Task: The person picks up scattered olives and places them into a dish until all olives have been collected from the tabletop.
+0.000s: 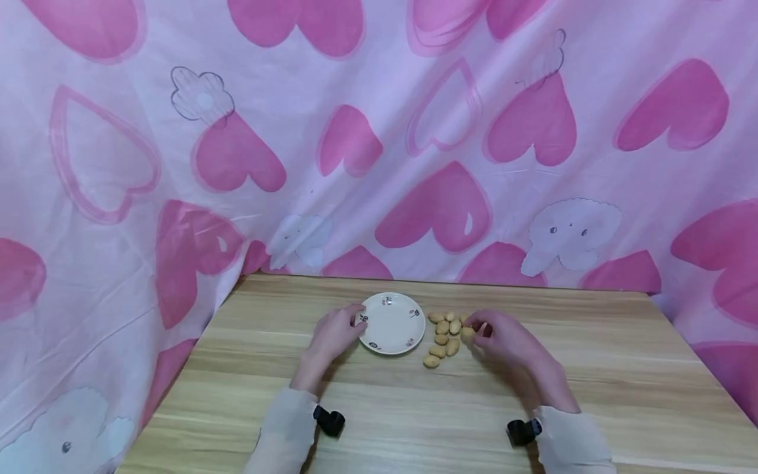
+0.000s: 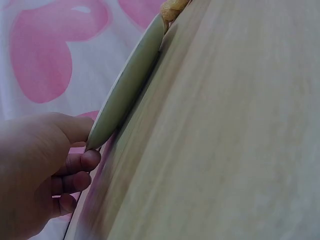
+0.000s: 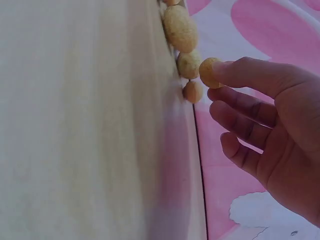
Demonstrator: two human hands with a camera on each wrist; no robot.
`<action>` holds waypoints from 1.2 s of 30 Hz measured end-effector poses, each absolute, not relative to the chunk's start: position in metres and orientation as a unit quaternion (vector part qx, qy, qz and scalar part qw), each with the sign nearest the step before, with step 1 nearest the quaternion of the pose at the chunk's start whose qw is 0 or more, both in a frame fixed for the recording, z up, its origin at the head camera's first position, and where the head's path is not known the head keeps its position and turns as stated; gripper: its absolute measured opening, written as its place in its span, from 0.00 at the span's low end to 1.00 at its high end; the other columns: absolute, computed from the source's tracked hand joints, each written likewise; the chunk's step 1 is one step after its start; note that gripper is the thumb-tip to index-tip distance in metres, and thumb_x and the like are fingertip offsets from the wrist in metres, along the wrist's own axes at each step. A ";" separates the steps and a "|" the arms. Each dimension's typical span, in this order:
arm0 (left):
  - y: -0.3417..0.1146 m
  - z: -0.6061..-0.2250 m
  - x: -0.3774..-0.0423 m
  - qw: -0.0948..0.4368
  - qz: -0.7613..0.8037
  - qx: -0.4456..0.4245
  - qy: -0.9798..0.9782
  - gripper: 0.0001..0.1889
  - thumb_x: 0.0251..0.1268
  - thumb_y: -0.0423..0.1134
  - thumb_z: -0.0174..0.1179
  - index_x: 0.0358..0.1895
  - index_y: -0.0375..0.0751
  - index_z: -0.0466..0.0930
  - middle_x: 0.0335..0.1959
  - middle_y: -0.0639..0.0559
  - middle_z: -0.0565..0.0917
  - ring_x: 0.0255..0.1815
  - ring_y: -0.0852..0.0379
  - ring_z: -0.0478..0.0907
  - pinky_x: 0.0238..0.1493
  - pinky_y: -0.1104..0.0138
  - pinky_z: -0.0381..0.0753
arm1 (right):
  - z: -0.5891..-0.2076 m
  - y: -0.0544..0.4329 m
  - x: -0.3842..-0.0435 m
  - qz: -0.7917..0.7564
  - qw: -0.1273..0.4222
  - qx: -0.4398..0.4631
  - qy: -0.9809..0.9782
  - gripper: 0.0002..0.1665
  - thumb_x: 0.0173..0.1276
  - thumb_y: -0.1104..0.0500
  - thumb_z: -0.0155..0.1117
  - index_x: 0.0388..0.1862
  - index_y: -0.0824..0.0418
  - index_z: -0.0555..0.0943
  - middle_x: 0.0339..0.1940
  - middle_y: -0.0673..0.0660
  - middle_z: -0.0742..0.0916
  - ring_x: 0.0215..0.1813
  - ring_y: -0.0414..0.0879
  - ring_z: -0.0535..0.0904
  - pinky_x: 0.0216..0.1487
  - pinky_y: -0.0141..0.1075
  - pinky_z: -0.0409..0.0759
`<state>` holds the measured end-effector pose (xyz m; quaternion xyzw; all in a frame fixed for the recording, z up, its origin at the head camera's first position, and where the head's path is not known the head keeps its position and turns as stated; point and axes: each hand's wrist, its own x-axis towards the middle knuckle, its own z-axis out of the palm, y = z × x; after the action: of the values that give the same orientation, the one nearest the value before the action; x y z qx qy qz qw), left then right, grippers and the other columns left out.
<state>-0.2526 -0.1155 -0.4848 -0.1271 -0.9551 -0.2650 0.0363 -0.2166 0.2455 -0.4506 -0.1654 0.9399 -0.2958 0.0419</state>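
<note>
A white plate with small printed motifs around its rim stands on the table. My left hand grips its left edge, the rim pinched between thumb and fingers, as the left wrist view shows from the side. Right of the plate lies a loose group of several unshelled peanuts. My right hand is at the group's right side and pinches one peanut between thumb and forefinger. In the right wrist view its other fingers are loosely bent, and the held peanut overlaps the ones lying behind it.
The wooden table ends at the back against a hanging cloth printed with pink hearts. Black wrist cameras sit on both forearms, over light sleeves.
</note>
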 end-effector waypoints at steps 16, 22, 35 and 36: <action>-0.113 -0.482 -0.252 0.021 -0.278 -0.112 -0.954 0.22 0.65 0.44 0.63 0.62 0.47 0.80 0.24 0.56 0.77 0.24 0.60 0.70 0.27 0.65 0.69 | -0.436 0.212 -0.234 -0.279 0.028 -0.227 0.933 0.12 0.65 0.60 0.68 0.48 0.54 0.85 0.40 0.47 0.86 0.39 0.40 0.78 0.43 0.37 0.79; -0.113 -0.481 -0.253 0.019 -0.279 -0.112 -0.953 0.21 0.66 0.44 0.63 0.62 0.47 0.80 0.24 0.56 0.77 0.25 0.59 0.71 0.29 0.65 0.70 | -0.433 0.194 -0.243 -0.254 0.024 -0.255 0.933 0.13 0.64 0.58 0.70 0.48 0.52 0.85 0.37 0.45 0.84 0.38 0.39 0.78 0.41 0.36 0.78; -0.114 -0.485 -0.251 0.019 -0.284 -0.109 -0.952 0.21 0.66 0.44 0.63 0.62 0.47 0.80 0.23 0.57 0.77 0.24 0.60 0.70 0.27 0.65 0.68 | -0.441 0.157 -0.258 -0.237 0.063 -0.262 0.933 0.13 0.66 0.58 0.69 0.50 0.51 0.85 0.42 0.45 0.85 0.42 0.40 0.77 0.48 0.37 0.79; -0.114 -0.485 -0.251 0.018 -0.286 -0.109 -0.952 0.22 0.66 0.44 0.63 0.62 0.47 0.80 0.24 0.56 0.77 0.24 0.60 0.70 0.27 0.65 0.68 | -0.442 0.156 -0.259 -0.236 0.063 -0.266 0.933 0.13 0.65 0.58 0.69 0.49 0.51 0.85 0.41 0.45 0.85 0.42 0.40 0.77 0.47 0.37 0.78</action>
<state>-0.2512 -0.1144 -0.4851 -0.1090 -0.9518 -0.2862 0.0183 -0.2591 0.1557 -0.4416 -0.2657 0.9326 -0.2358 0.0633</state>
